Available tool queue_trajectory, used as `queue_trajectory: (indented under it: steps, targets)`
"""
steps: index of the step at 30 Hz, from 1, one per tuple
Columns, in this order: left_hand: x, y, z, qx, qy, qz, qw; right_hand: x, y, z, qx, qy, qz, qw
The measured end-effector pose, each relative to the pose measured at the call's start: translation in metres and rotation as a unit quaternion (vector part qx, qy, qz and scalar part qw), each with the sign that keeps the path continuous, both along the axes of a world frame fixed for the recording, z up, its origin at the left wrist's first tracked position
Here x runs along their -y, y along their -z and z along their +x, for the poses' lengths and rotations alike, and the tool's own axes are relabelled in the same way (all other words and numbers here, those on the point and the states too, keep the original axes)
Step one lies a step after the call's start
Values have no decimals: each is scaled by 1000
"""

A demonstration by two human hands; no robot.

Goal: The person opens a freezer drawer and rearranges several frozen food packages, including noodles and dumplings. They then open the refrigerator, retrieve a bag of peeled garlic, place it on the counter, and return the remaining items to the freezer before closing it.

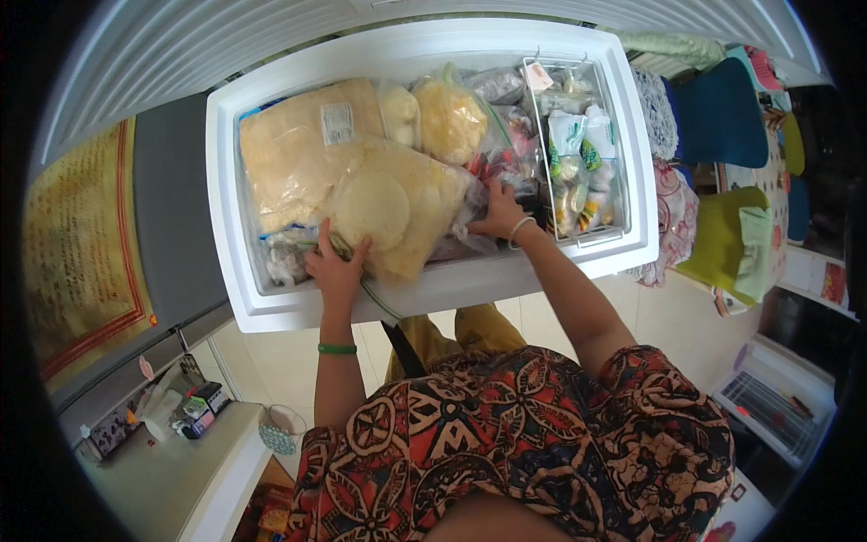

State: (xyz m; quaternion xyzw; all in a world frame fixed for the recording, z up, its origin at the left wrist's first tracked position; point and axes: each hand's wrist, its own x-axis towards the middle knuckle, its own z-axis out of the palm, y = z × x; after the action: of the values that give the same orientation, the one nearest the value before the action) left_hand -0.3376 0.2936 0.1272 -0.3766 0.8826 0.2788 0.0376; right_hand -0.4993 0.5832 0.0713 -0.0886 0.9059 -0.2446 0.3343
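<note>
Before me is an open white chest freezer (433,298) packed with bagged food. My left hand (341,274) holds the green-zip edge of a clear plastic bag (427,217) with flat, round, pale pieces inside. That bag lies aslant over the others, its lower edge blurred. My right hand (504,215), thumb and fingers spread, is at the bag's right end, beside a knotted clear bag (462,232). Whether it grips anything is hidden. Behind the left hand lies a large tan package (298,149) with a printed label.
A wire basket (589,234) with small bags hangs at the freezer's right end. Zip bags of yellowish food (450,118) lie at the back. The raised ribbed lid (203,74) stands behind. Chairs (721,112) are at the right, a counter (169,461) at lower left.
</note>
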Motion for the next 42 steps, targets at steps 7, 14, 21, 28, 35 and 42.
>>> queue_trajectory:
  steps: [7, 14, 21, 28, 35, 42]
  targets:
    - [2, 10, -13, -43, -75, -22, 996, 17, -34, -14, -40, -81, -42, 995]
    - [-4, 11, -18, -143, -79, 89, 983, 7, -31, -39, -13, -187, -108, 976]
    - [16, 22, -10, -217, -83, 106, 967, -41, -64, -42, -28, -176, -58, 982]
    - [38, -11, -11, -269, -81, 104, 954, -62, -41, -23, -223, -290, 185, 912]
    - [38, -32, -17, -277, 24, 18, 961, -60, -23, -21, -232, -275, 252, 898]
    - [42, -10, -5, -259, -2, -57, 964, 54, -90, -16, -265, -190, -151, 933]
